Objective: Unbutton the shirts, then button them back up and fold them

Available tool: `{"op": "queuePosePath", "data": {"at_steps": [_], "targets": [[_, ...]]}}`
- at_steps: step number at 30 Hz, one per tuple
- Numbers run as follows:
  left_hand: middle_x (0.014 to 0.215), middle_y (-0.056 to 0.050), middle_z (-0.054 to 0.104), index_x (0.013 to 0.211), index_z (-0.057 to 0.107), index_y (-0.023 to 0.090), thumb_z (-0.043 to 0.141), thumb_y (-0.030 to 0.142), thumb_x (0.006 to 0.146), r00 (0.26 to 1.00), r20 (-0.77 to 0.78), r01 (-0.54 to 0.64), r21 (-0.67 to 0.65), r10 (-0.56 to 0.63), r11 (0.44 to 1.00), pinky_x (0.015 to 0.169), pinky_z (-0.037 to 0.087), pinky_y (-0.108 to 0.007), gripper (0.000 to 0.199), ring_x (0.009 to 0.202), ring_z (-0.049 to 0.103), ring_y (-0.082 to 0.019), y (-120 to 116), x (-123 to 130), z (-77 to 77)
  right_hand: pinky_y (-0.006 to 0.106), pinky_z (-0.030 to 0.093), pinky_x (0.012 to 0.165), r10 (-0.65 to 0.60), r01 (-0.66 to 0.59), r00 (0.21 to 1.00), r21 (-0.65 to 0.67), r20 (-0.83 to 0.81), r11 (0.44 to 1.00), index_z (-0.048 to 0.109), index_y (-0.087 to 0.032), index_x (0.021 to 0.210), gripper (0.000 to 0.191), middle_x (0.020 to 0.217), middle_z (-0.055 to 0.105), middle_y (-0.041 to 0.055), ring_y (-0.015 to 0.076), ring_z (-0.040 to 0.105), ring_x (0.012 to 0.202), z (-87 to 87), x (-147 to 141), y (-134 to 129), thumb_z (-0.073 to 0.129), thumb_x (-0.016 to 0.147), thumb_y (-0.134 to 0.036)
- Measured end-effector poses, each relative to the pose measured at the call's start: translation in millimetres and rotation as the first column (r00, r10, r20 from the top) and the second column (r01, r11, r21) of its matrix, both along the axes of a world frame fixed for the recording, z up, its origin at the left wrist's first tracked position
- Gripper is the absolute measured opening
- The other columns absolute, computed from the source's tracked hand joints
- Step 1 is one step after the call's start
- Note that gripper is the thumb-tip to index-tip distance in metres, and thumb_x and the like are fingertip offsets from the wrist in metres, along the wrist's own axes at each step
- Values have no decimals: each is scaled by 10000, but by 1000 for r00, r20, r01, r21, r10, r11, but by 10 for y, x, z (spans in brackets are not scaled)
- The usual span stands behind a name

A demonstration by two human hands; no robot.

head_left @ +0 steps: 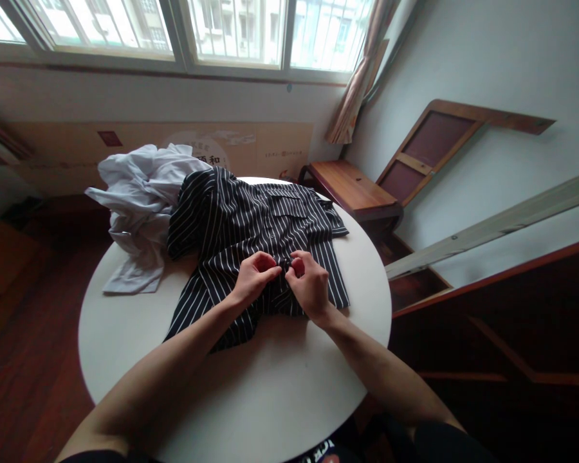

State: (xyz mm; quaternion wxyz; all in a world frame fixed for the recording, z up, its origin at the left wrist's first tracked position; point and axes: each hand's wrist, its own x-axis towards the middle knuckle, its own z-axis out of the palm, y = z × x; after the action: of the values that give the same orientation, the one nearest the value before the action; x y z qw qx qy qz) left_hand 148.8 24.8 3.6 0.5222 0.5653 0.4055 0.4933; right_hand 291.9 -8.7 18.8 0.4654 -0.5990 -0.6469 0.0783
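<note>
A black shirt with white stripes [241, 222] lies spread over the round white table [289, 379], its sleeves out to the sides. Near its front middle, my left hand [257, 278] pinches a small fold of the dark cloth between thumb and fingers. My right hand [309, 281] grips the same bit of cloth just to the right, fingertips almost meeting the left ones. What lies between the fingertips is too small to make out in detail. Beside the shirt, a crumpled pale grey cloth [139, 206] is heaped at the table's back left.
Behind the table stands a long cardboard panel [280, 148] below the windows. A small wooden stand [350, 183] is at the back right, near a wooden chair-like frame [429, 148] against the wall. A curtain [354, 96] hangs beside the window.
</note>
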Motion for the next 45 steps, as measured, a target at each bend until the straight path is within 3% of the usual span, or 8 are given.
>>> {"op": "queuePosePath", "data": {"at_steps": [3,6,13,19,27,36,40,45], "targets": [[718,5,621,773,610,149,710,277,657,998,-61,-12,57,16,998,614,468,-229,200,642,575,-107,-18,5,4,311,507,724,39,-39,999,20,-26,999,580,-193,968,239,739,647,8,158,626,658,4,-35,-16,544,738,-138],[754,-11,647,791,628,150,691,260,676,995,-102,-9,91,18,996,658,485,-242,170,689,602,-124,-38,9,13,313,528,718,97,-106,973,-30,-210,994,573,-196,975,244,762,670,10,157,649,662,-5,-38,0,572,735,-153],[788,-25,679,824,661,152,681,272,693,996,-85,-23,67,29,998,680,497,-255,178,721,626,-141,-21,-6,16,332,551,732,143,-267,782,-118,-607,957,570,-189,920,249,802,685,30,175,675,752,-116,6,104,645,682,-185],[740,-24,683,760,681,149,713,291,656,994,-90,-64,38,67,997,662,487,-253,178,689,620,-139,12,-16,-6,350,540,785,153,-301,724,-109,-673,947,578,-189,902,249,820,686,28,169,671,781,-140,-2,122,661,668,-176],[725,-26,683,761,682,143,753,290,602,998,43,-44,-130,50,990,628,488,-253,227,659,614,-132,40,-6,-45,346,523,812,102,-298,649,-128,-754,946,583,-188,877,252,812,683,18,160,663,791,-179,2,155,669,643,-152],[675,-15,663,726,665,136,745,264,610,996,21,-82,-140,86,987,597,465,-237,190,607,593,-116,32,-5,-39,336,499,834,161,-417,562,-110,-811,902,606,-192,887,208,844,712,25,163,662,855,-121,-22,120,565,697,-121],[672,-15,660,721,662,135,744,247,600,996,14,-84,-156,87,984,577,464,-233,184,591,586,-113,24,0,-48,333,500,843,173,-418,589,-114,-789,902,602,-194,883,192,831,703,16,157,660,841,-166,-19,153,587,699,-142],[655,-9,647,701,654,131,756,238,571,995,42,-77,-219,88,973,543,463,-220,197,585,582,-111,1,12,-43,323,527,790,191,-366,708,-122,-681,923,587,-194,895,253,857,676,22,163,656,790,-200,-22,148,681,660,-192]]}}
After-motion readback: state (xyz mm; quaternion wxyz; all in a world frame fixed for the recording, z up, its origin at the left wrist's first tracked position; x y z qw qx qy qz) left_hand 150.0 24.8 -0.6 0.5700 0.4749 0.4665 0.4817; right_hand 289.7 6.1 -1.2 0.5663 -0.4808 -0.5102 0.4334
